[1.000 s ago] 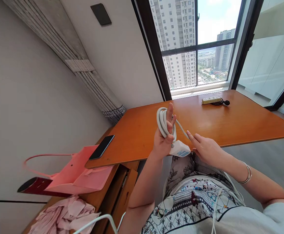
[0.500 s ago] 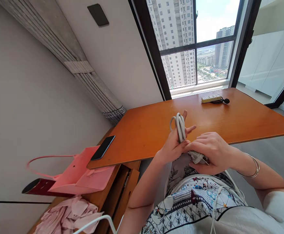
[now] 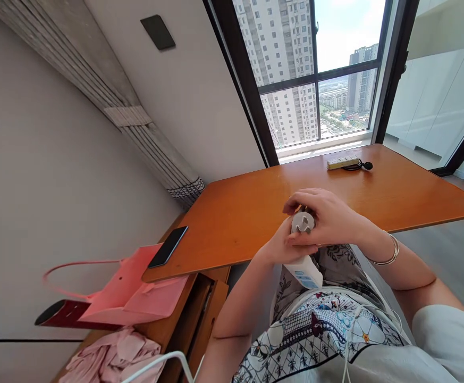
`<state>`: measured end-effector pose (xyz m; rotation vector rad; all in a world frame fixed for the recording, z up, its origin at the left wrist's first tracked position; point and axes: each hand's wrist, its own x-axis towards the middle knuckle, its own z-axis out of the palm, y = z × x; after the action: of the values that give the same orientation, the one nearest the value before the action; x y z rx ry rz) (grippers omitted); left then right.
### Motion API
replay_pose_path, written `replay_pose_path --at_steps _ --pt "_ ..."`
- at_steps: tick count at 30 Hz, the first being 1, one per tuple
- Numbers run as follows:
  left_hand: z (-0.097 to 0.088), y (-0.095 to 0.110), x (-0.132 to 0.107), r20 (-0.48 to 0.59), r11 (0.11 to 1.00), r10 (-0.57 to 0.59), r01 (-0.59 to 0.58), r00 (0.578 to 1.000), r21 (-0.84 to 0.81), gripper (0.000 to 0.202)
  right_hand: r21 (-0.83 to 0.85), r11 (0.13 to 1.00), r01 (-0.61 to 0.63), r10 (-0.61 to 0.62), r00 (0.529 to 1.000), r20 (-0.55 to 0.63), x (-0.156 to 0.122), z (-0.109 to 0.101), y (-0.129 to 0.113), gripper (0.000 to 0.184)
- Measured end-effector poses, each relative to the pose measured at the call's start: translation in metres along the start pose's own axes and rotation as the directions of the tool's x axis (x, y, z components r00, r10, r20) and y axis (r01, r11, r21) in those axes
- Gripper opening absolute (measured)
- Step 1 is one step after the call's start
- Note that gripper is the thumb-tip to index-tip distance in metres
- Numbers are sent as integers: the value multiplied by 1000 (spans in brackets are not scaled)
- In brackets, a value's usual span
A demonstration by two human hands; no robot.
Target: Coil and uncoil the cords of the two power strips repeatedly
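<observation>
Above my lap, my left hand (image 3: pixel 283 242) is closed around a white power strip (image 3: pixel 305 272), whose lower end with bluish-grey patches sticks out below the fingers. The three-pin plug (image 3: pixel 302 222) shows its prongs toward me between the two hands. My right hand (image 3: pixel 325 213) curls over the plug and the cord from the right, fingers bent around them. Most of the coiled cord is hidden behind the hands.
On the brown table (image 3: pixel 232 218) lie a black phone (image 3: pixel 168 246) at the left and a cream power strip (image 3: pixel 342 162) with a black plug at the far right. A pink bag (image 3: pixel 136 290) and crumpled pink cloth (image 3: pixel 114 356) sit on the lower cabinet at left.
My right hand has moved up and left, bringing the plug from below to the top of the bundle. The left fingers, stretched before, have closed, and the strip's white end now shows.
</observation>
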<state>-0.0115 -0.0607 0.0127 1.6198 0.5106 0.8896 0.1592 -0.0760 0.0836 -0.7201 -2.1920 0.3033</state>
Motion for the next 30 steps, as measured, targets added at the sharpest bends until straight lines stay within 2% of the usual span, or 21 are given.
replay_pose_path --at_steps 2,4,6,7,9,10,13,17,20,24,27,28,30 --pt "-1 3 1 105 991 -54 66 993 -114 53 141 986 -86 71 992 105 1 -1 13 52" --pt "-2 6 1 193 959 -59 110 979 -261 57 351 927 -132 105 990 94 -4 2 32 72" --pt "-4 8 1 185 905 -13 91 983 -416 55 585 789 -188 165 982 93 -13 10 50 73" --pt "-6 9 1 154 874 12 65 988 -482 53 667 702 -249 211 967 140 -19 15 56 70" --pt "-8 12 3 91 826 37 21 995 -563 48 753 558 -350 276 933 229 -28 27 63 67" --pt "-8 14 4 72 816 34 14 997 -578 46 770 515 -377 307 920 245 -32 33 63 66" --pt "-10 18 7 25 825 0 15 1000 -565 43 793 501 -347 377 912 161 -38 44 57 60" --pt "-9 19 9 -92 893 -57 10 994 -450 33 747 601 -285 416 909 13 -38 43 51 57" --pt "-5 17 12 -215 923 -78 -11 973 -385 27 721 624 -302 443 896 -8 -36 40 57 57" --pt "0 17 19 -307 872 -124 -44 944 -487 15 775 566 -281 470 882 -23 -37 48 73 73" --pt "1 21 23 -415 829 -137 -125 899 -545 7 807 499 -315 563 826 -26 -50 63 86 79" --pt "1 23 23 -457 825 -126 -163 881 -542 7 808 463 -364 594 804 23 -58 68 90 79" --pt "2 25 25 -546 832 -78 -247 834 -497 7 806 351 -476 585 784 207 -74 74 94 86"
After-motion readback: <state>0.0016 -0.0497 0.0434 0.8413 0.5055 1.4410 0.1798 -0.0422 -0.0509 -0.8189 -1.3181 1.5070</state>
